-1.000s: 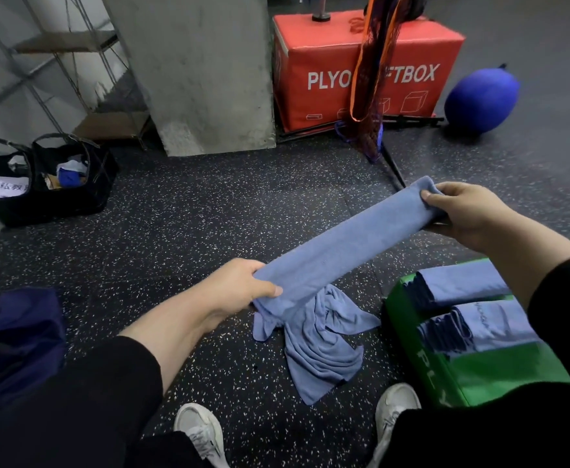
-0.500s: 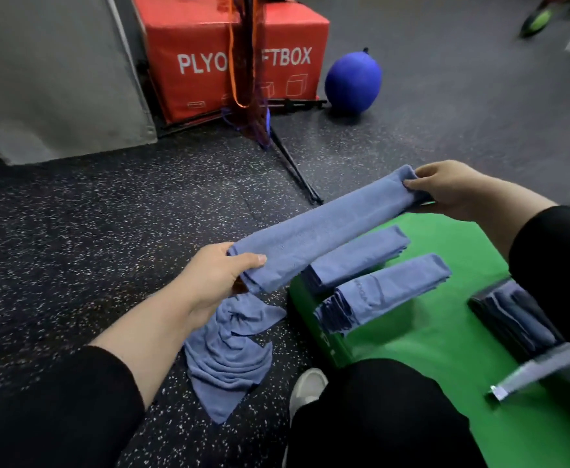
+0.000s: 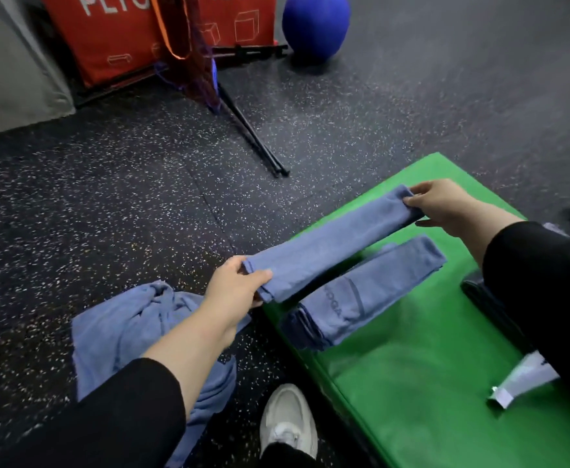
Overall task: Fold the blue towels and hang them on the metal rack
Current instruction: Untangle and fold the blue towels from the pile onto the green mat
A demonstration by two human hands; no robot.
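A long folded blue towel [image 3: 331,243] is stretched between my hands, just above the green box [image 3: 422,376]. My left hand [image 3: 234,288] pinches its near end and my right hand [image 3: 440,204] pinches its far end. Under it on the green box lies another folded blue towel [image 3: 364,295], and part of one more shows behind that. An unfolded blue towel [image 3: 125,332] lies crumpled on the floor under my left forearm. The metal rack is out of view.
My white shoe [image 3: 288,422] stands beside the green box. A dark flat item [image 3: 489,305] and a small tube [image 3: 523,383] lie on the box at the right. Behind are a red soft box [image 3: 115,38], a blue ball [image 3: 315,23] and black rods [image 3: 253,133].
My view swung right and down. Both hands carried the folded towel rightward and lowered it over the green box, above the folded towels lying there.
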